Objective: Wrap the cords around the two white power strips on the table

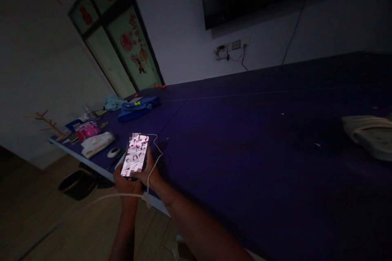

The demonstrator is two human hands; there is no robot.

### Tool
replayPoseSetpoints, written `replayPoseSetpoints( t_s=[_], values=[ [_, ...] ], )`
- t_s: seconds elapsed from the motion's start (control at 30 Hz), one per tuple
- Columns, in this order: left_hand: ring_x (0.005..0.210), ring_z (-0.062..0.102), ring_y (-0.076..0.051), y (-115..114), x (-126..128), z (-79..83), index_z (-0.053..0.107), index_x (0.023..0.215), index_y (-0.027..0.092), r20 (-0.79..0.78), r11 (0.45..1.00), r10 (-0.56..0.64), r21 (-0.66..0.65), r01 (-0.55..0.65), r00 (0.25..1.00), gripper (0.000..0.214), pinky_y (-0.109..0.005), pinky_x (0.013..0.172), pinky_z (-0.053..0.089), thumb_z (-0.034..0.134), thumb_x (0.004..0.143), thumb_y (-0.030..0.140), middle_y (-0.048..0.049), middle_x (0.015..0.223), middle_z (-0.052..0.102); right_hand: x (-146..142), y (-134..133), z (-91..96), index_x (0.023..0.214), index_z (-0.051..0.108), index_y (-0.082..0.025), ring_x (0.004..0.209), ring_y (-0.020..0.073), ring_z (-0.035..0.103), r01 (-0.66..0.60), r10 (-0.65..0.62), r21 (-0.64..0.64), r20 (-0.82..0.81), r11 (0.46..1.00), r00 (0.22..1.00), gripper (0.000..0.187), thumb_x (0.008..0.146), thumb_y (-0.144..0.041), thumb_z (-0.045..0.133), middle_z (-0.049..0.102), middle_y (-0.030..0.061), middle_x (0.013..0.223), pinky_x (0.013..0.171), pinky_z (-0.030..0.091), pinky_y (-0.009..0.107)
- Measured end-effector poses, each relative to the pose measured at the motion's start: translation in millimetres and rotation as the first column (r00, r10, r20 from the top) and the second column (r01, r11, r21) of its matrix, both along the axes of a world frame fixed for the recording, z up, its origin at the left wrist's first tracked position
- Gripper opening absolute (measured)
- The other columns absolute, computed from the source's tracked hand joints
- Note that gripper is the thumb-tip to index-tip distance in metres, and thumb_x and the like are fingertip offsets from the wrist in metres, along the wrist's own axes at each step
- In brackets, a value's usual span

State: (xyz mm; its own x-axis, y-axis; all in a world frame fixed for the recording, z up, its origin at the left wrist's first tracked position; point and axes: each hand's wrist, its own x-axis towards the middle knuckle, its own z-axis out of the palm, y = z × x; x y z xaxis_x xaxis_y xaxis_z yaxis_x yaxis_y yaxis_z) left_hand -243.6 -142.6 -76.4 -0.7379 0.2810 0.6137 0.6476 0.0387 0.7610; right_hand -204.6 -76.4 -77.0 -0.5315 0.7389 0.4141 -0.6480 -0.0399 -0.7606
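A lit smartphone (135,156) with a bright pink screen is held over the near edge of a dark blue table-tennis table (245,130). My left hand (121,180) cups the phone's lower left side from below. Wrapped round the phone's right edge and bottom is my right hand (150,170). A white cable (154,159) runs from the phone's top, loops over my right wrist and trails off to the left above the floor.
On the table's left end lie a white mouse (113,152), a white packet (97,143), a pink box (88,130) and blue clothing (137,108). A pale bag (367,134) sits at the right. A dark bin (76,183) stands on the wooden floor.
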Motion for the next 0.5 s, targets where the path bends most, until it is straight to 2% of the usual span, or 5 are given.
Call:
replayPoseSetpoints(
  t_s=[0.07, 0.17, 0.33, 0.5],
  values=[
    [0.095, 0.061, -0.027, 1.4, 1.8, -0.2, 0.041, 0.12, 0.011, 0.035, 0.999, -0.051, 0.019, 0.05, 0.998, 0.074, -0.044, 0.084, 0.051, 0.069, 0.053, 0.024, -0.0181, 0.111, 0.056, 0.5, 0.3, -0.9, 0.144, 0.015, -0.02, 0.128, 0.0242, 0.038, 0.022, -0.022, 0.008, 0.029, 1.0, 0.999, 0.112, 0.048, -0.016, 0.075, 0.036, 0.0119, 0.142, 0.105, 0.033, 0.043],
    [0.098, 0.061, -0.028, 2.5, 5.1, 0.8, 0.038, 0.122, 0.011, 0.048, 0.997, -0.056, 0.057, 0.053, 0.997, 0.078, -0.044, 0.085, 0.051, 0.069, 0.052, 0.023, -0.0185, 0.114, 0.056, 1.1, 0.3, -1.6, 0.144, 0.015, -0.018, 0.13, 0.024, 0.035, 0.026, -0.027, 0.019, 0.038, 0.999, 0.999, 0.112, 0.049, -0.018, 0.075, 0.033, 0.013, 0.144, 0.106, 0.031, 0.042],
    [0.095, 0.062, -0.027, -0.7, 10.7, 8.2, 0.039, 0.122, 0.013, 0.033, 0.999, -0.051, -0.01, 0.051, 0.998, 0.075, -0.042, 0.084, 0.052, 0.068, 0.054, 0.027, -0.0158, 0.112, 0.057, 5.7, -1.4, 3.0, 0.144, 0.017, -0.02, 0.129, 0.0232, 0.037, 0.037, -0.037, 0.018, 0.04, 0.999, 0.999, 0.107, 0.054, -0.018, 0.073, 0.037, 0.0112, 0.142, 0.105, 0.033, 0.041],
    [0.091, 0.062, -0.028, -3.4, 8.4, 8.7, 0.043, 0.119, 0.009, -0.062, 0.998, 0.036, -0.056, -0.04, 0.997, 0.075, -0.04, 0.076, 0.055, 0.069, 0.052, 0.031, -0.0184, 0.112, 0.055, 7.7, -2.4, 4.8, 0.144, 0.017, -0.02, 0.128, 0.0227, 0.038, 0.026, -0.028, 0.035, 0.055, 0.999, 0.998, 0.105, 0.054, -0.015, 0.072, 0.037, 0.0113, 0.142, 0.106, 0.032, 0.041]
  ],
)
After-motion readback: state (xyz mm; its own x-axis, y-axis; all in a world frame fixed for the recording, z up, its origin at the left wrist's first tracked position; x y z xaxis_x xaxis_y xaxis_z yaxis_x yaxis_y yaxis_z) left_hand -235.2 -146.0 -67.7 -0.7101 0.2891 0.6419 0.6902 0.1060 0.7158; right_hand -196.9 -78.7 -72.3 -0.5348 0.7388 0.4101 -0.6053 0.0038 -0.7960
